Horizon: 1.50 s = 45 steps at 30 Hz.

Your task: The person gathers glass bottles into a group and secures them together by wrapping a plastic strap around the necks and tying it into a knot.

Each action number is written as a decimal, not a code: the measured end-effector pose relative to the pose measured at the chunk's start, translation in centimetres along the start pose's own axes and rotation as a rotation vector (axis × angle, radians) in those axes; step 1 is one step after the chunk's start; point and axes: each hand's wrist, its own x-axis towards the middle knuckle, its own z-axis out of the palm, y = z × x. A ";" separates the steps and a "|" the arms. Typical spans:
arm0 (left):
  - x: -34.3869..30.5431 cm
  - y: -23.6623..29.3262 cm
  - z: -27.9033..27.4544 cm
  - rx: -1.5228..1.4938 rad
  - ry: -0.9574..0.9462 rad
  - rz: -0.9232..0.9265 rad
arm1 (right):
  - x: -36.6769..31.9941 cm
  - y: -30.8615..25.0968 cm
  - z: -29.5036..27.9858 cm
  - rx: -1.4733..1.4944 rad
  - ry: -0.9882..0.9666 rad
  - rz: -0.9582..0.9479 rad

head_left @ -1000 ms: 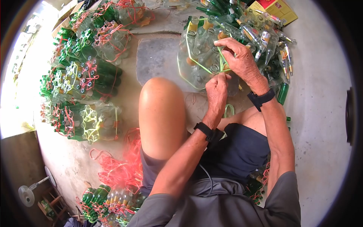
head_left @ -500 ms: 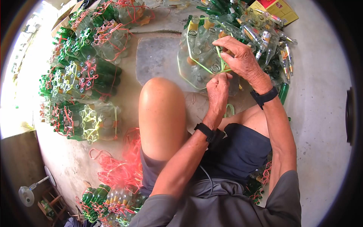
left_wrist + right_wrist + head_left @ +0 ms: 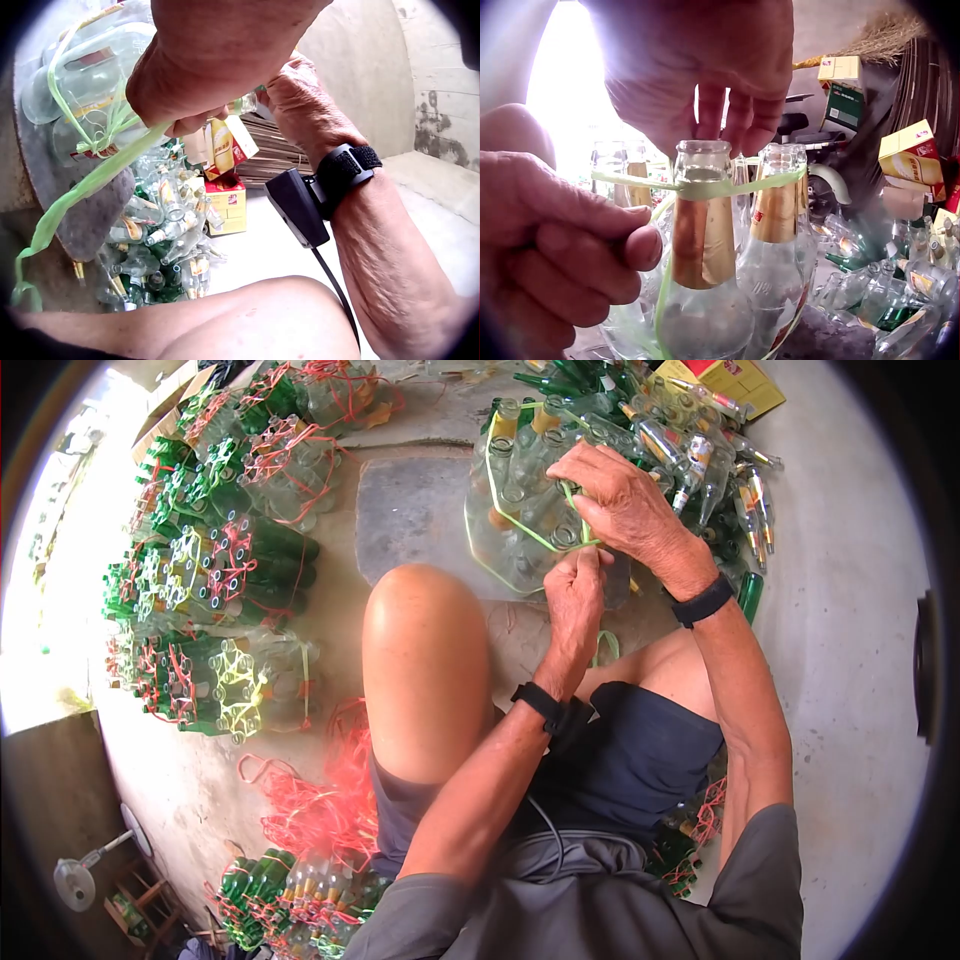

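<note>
A bundle of clear glass bottles (image 3: 515, 545) stands upright before me, ringed by a light green plastic strap (image 3: 705, 189). In the right wrist view, the strap crosses the neck of a bottle with gold foil (image 3: 703, 251). My left hand (image 3: 577, 582) pinches the strap at the bundle's near side, thumb against curled index finger. From that hand a loose green tail trails down in the left wrist view. My right hand (image 3: 635, 505) is bent over the bottle tops, fingers curled at the strap; its fingertips are partly hidden behind a bottle neck.
A grey slab (image 3: 410, 510) lies under the bundle. Loose bottles (image 3: 700, 460) are heaped to its right, near a yellow and red carton (image 3: 735, 390). Tied bottle bundles (image 3: 240, 560) line the left side. Red strapping (image 3: 320, 800) is piled beside my bent knee (image 3: 425, 620).
My right hand has shifted slightly left over the bottle tops, and its back has turned more toward the head camera. The left hand stays nearly in place with the strap.
</note>
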 end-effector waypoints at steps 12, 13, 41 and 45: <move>0.8 -0.4 -0.1 0.026 -0.028 0.028 | -0.4 -0.6 0.5 -0.140 0.003 0.036; 0.9 -0.5 -0.3 0.048 -0.043 0.031 | -0.4 -0.6 0.6 -0.136 0.025 0.030; -2.5 1.5 -1.7 0.455 0.120 0.406 | -0.6 1.9 1.6 0.214 -0.046 0.096; -2.8 2.6 -1.9 0.504 0.102 0.444 | -1.1 0.3 -0.4 0.314 -0.223 0.227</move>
